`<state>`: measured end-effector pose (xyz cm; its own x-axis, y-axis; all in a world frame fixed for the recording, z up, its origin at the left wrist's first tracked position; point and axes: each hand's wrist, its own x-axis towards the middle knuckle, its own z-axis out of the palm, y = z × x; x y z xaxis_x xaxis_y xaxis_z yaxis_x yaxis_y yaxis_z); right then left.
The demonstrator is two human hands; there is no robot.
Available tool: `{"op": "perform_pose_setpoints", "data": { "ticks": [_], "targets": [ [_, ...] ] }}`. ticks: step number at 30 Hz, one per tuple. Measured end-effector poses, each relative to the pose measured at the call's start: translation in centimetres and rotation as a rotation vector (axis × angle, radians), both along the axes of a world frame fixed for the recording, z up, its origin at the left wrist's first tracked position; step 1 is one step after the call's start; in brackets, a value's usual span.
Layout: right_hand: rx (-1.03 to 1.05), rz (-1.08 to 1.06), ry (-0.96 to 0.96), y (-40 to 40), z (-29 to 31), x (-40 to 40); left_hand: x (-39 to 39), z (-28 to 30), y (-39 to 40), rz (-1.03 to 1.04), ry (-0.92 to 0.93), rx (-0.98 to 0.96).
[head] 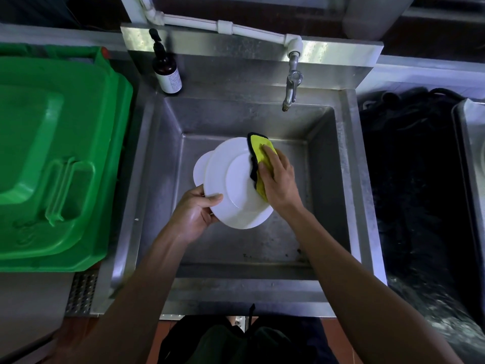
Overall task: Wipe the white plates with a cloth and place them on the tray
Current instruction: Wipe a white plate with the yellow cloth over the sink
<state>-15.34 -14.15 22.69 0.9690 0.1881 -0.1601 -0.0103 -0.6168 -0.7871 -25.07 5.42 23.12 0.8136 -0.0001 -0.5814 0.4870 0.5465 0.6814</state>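
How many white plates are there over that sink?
2 that I can see. The front plate is held by the left hand while the right hand wipes it; a second plate peeks out behind. More may be hidden.

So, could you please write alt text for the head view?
Over a steel sink, the left hand holds a white plate while the right hand presses a yellow cloth on it. A second plate sits behind; a green bin stands left.

lower plate (200,169): mostly lying hidden under the top plate (231,177)
green bin lid (52,158): running off the left edge
bottle label (172,81): print reading too small
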Motion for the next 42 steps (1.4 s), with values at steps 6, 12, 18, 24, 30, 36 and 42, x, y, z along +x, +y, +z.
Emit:
{"op": "perform_pose_setpoints", "data": {
  "ticks": [6,12,18,24,30,36,42],
  "targets": [
    [-0.156,0.159,-0.07,1.0,0.7,0.0,0.1,0.3,0.3,-0.074,0.006,0.091],
    [-0.27,0.351,-0.218,3.1,1.8,-1.4,0.0,0.4,0.1,-0.101,0.023,0.097],
    [-0.273,0.418,-0.277,4.5,2.1,-3.2,0.2,0.6,0.5,-0.096,0.009,0.102],
    [-0.267,0.406,-0.263,4.6,1.9,-3.8,-0.2,0.7,0.7,-0.083,0.01,0.089],
    [-0.332,0.394,-0.202,3.7,1.9,-1.7,-0.7,0.7,1.3,-0.018,0.007,0.029],
    [-0.261,0.301,-0.204,2.4,1.7,-0.8,-0.5,1.0,2.5,0.028,-0.045,0.002],
    [-0.105,0.126,-0.121,2.0,1.5,-2.0,0.5,2.1,3.2,0.084,-0.062,-0.012]
  ]
}}
